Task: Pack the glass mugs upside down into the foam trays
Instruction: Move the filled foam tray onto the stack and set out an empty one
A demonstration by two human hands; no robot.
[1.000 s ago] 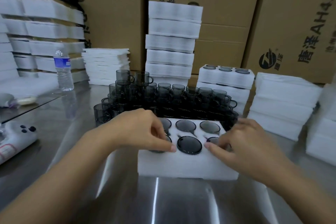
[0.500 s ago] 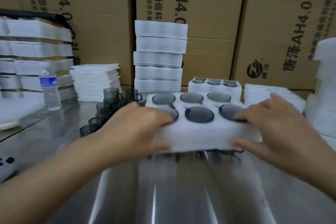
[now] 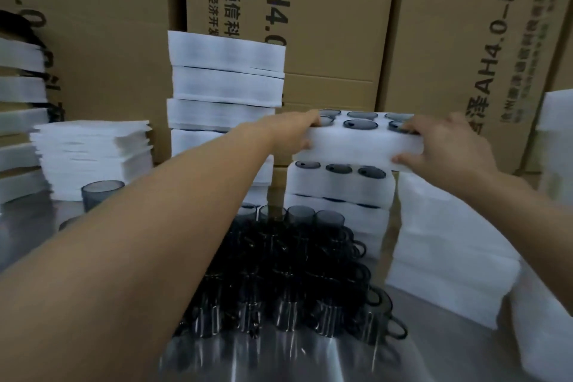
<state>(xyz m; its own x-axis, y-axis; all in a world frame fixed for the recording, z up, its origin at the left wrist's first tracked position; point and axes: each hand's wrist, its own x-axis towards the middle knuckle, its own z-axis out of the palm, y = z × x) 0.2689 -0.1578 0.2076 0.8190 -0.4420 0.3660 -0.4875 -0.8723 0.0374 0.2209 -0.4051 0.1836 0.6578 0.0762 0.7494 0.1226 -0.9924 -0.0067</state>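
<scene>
Now the filled white foam tray [image 3: 356,143], which lay on the steel counter [image 3: 434,347] close to the body a second ago, is held up and away at the back of the work area. It is carried just above the short stack of filled foam trays [image 3: 335,183] that stands before the brown cardboard boxes [image 3: 341,25]. The tray is gripped at both ends. The left hand [image 3: 297,130] is curled over the left end, with fingers on top and thumb against the front face. The right hand [image 3: 443,146] is clamped on the right end, with fingers over the top and thumb under the lower edge. Nothing else is held by either hand. The round grey bases of the upside-down glass mugs [image 3: 360,124] are seen in the tray's pockets, so this tray is judged to be fully packed, and stacking is taken to be the step in hand. Whether its underside already touches the stack cannot be told; it appears offset a little to the right. A crowd of loose smoky grey glass mugs [image 3: 294,273] is left on the counter beneath the arms, and a tall pile of empty white foam trays [image 3: 223,84] stands to the left, so much of the task is judged to remain. A level lowering, squared to the tray below, is called for, since the mugs are only seated in soft foam.
</scene>
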